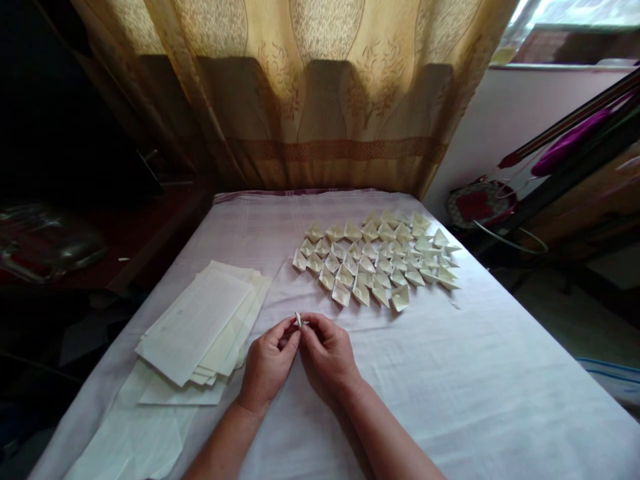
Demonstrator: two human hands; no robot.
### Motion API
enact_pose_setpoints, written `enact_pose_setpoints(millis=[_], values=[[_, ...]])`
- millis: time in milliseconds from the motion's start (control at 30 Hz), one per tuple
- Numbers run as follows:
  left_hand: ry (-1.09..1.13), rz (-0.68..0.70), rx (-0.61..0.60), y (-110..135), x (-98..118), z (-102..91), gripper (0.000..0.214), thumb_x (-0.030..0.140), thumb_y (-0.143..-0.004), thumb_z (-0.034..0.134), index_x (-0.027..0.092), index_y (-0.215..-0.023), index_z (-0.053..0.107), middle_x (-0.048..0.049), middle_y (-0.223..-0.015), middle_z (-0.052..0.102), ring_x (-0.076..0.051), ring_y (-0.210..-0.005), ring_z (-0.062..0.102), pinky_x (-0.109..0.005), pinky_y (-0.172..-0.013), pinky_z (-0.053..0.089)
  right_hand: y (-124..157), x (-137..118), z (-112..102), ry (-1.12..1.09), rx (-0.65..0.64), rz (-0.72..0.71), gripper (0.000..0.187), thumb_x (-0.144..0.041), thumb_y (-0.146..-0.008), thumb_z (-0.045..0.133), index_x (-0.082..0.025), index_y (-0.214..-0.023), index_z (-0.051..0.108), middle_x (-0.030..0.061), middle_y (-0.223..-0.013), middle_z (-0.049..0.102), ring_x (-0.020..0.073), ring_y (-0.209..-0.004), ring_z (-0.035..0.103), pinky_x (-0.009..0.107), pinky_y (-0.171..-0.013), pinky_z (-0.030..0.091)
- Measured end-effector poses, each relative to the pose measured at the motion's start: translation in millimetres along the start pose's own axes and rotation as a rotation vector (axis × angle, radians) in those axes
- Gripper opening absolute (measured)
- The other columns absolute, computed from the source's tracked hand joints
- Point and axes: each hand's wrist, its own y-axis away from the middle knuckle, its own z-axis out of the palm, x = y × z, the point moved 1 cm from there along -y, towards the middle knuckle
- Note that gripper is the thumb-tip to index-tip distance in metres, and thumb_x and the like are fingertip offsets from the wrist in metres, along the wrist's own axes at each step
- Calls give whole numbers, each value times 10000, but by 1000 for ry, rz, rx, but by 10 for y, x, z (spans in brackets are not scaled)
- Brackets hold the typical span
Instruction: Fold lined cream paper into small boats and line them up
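Observation:
My left hand (270, 363) and my right hand (333, 350) meet above the near middle of the table. Between their fingertips they pinch a small folded piece of paper (299, 320), mostly covered by the fingers, so its full shape is hidden. Beyond and to the right of my hands, several folded paper boats (367, 263) stand close together in rough rows. To the left of my left hand lies a loose stack of paper sheets (200, 320), some white and some yellowish, fanned unevenly.
A white cloth (480, 373) with some creases covers the table. Behind its far edge hangs a gold patterned curtain (330, 100). Dark furniture (165, 227) stands at the left, and a round red-and-white item (480, 203) sits beyond the right edge.

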Motion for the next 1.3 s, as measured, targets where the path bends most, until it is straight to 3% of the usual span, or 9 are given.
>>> enact_pose_setpoints(millis=[133,300,667,933,1300], values=[[17,-12,-16,21,-15,0,333,346,-855,580,217,-1125,724,-56,-1059,768,-198,-924,727,-289,-852,581,15,-12,-46,19,0,-33,192,-233,-837,594,-220,-990,710,40,-953,751,180,-874,703,286,-813,550],[2,26,-11,35,-33,-2,327,328,-856,579,236,-1137,720,-38,-1059,766,-190,-943,725,-285,-891,575,9,1,-62,40,-7,-20,168,-220,-832,601,-220,-965,704,39,-925,741,176,-846,693,277,-781,543],[-29,33,-35,6,35,-31,305,276,-848,551,203,-1098,710,-40,-976,776,-172,-852,733,-254,-791,581,8,-41,-48,169,-36,-79,206,-255,-871,515,-222,-937,708,32,-853,750,157,-747,697,231,-687,528],[-66,119,-3,10,32,-19,313,189,-844,509,221,-1066,728,-37,-1021,770,-173,-933,721,-279,-863,564,75,-75,-44,277,-34,-140,218,-213,-871,513,-218,-982,700,39,-901,747,163,-797,692,250,-750,523],[-93,167,33,-1,-4,3,320,101,-794,520,214,-1003,734,-31,-974,771,-159,-889,720,-267,-831,577,162,-13,-88,658,39,-325,307,-65,-775,453,-183,-967,661,58,-836,724,185,-739,659,263,-705,471]])
